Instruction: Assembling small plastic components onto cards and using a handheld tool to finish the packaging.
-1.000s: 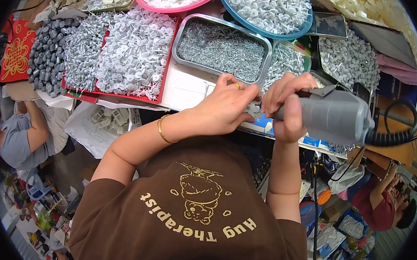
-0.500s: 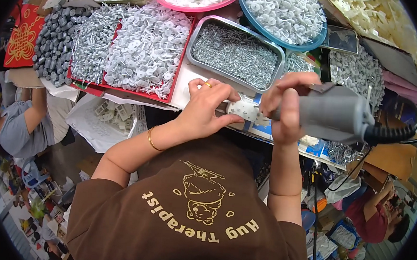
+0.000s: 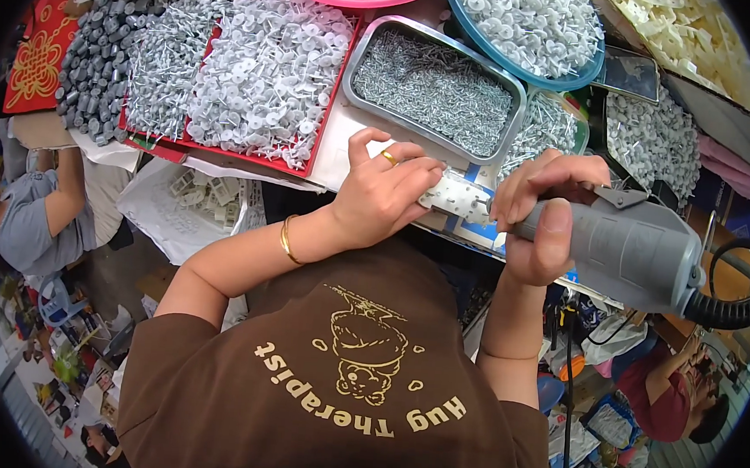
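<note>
Along the front of the counter [image 3: 335, 157], the left hand [image 3: 391, 187] is part-curled, its fingers and thumb on the left end of the white block [image 3: 458, 196]. The block lies between the hands, its long axis running left to right, dipping slightly rightward. Just off its right end, the right hand [image 3: 535, 215] wraps the nose of the grey driver [image 3: 630, 254], which points left along the block; fingers hide whether its tip touches.

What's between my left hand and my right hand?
In the head view, a white piece with small metal bits lies between the left hand and right hand.
</note>
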Available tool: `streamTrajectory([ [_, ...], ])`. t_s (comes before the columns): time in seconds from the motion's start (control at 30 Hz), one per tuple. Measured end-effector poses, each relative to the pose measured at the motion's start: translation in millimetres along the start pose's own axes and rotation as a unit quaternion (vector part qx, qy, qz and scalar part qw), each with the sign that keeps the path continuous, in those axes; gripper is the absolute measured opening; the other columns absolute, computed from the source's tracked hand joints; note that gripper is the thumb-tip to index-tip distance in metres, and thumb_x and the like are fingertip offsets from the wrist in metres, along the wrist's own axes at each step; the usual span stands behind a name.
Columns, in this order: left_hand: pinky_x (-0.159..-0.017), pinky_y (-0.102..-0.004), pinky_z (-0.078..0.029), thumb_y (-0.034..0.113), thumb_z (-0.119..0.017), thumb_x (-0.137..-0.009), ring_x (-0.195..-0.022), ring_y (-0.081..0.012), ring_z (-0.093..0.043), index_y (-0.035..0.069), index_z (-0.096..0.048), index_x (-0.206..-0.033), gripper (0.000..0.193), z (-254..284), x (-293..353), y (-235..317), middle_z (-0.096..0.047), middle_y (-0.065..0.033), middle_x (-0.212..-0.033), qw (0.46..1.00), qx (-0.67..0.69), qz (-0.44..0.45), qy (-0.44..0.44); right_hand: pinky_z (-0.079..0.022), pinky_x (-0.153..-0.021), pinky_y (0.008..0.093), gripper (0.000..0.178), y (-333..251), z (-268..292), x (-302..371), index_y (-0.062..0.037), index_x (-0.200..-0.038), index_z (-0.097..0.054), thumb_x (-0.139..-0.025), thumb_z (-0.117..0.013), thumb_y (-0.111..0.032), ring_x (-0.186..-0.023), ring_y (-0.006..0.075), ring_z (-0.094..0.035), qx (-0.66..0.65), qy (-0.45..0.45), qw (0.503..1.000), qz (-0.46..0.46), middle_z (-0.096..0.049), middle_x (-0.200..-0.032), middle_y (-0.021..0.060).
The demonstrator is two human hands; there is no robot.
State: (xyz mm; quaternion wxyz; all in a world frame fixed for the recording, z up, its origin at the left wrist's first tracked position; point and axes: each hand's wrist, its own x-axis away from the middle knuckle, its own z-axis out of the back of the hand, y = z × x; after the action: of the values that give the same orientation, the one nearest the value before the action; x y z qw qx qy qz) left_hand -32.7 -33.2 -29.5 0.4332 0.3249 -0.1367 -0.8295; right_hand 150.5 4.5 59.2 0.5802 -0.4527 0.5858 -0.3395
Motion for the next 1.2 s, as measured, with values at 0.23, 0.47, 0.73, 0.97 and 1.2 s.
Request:
streamTrajectory([
  [0.23, -0.102, -0.0517, -0.029, 0.012, -0.073, -0.069, -0.115, -0.0234, -0.065, 0.005, -0.063, -0.112, 0.045, 2.1, 2.1, 1.8, -0.072, -0.0043, -0.111, 0.999, 0.013, -0.012, 0.028, -0.042, -0.040, 0.0270, 0.029, 3.5, 2.3, -1.7, 0.0002, -0.096, -0.045, -0.097, -0.055, -0.028, -0.044, 0.0125, -0.043, -0.045, 0.000, 0.999, 0.000, -0.045, -0.061, 0.0063],
  [0.47, -0.104, -0.0504, -0.030, 0.015, -0.075, -0.071, -0.116, -0.0247, -0.065, 0.006, -0.065, -0.111, 0.042, -10.0, 4.6, 2.1, -0.073, -0.0029, -0.108, 0.997, 0.004, -0.006, 0.080, -0.042, -0.041, 0.0283, 0.027, -2.0, 1.5, 0.5, -0.0011, -0.097, -0.047, -0.096, -0.051, -0.028, -0.044, 0.0128, -0.041, -0.060, 0.055, 0.997, -0.014, -0.044, -0.065, 0.0066],
  [0.73, -0.111, -0.0552, -0.029, 0.017, -0.080, -0.068, -0.118, -0.0244, -0.063, 0.006, -0.063, -0.110, 0.047, 13.1, -4.0, -2.0, -0.072, -0.0054, -0.114, 0.997, -0.029, -0.065, -0.019, -0.042, -0.043, 0.0288, 0.029, 0.9, 6.3, 3.7, -0.0013, -0.097, -0.049, -0.097, -0.048, -0.030, -0.047, 0.0134, -0.042, -0.062, 0.057, 0.996, -0.018, -0.044, -0.066, 0.0066],
  [0.97, -0.114, -0.0551, -0.027, 0.014, -0.082, -0.073, -0.121, -0.0246, -0.063, 0.007, -0.063, -0.108, 0.040, -3.5, 0.4, -1.5, -0.073, -0.0043, -0.119, 0.999, 0.037, -0.011, 0.028, -0.043, -0.043, 0.0306, 0.021, 7.2, 7.5, 0.2, -0.0003, -0.099, -0.051, -0.097, -0.045, -0.021, -0.046, 0.0149, -0.042, -0.017, 0.088, 0.995, 0.044, -0.044, -0.063, 0.0068],
  [1.2, -0.104, -0.0456, -0.024, 0.040, -0.083, -0.077, -0.117, -0.0197, -0.058, 0.013, -0.069, -0.102, 0.040, 16.0, -3.6, -2.4, -0.072, 0.0036, -0.116, 0.964, 0.194, 0.165, -0.076, -0.041, -0.042, 0.0310, 0.026, -1.9, 11.4, -3.1, 0.0003, -0.104, -0.052, -0.097, -0.044, -0.023, -0.045, 0.0159, -0.042, -0.078, 0.089, 0.993, 0.020, -0.044, -0.062, 0.0066],
])
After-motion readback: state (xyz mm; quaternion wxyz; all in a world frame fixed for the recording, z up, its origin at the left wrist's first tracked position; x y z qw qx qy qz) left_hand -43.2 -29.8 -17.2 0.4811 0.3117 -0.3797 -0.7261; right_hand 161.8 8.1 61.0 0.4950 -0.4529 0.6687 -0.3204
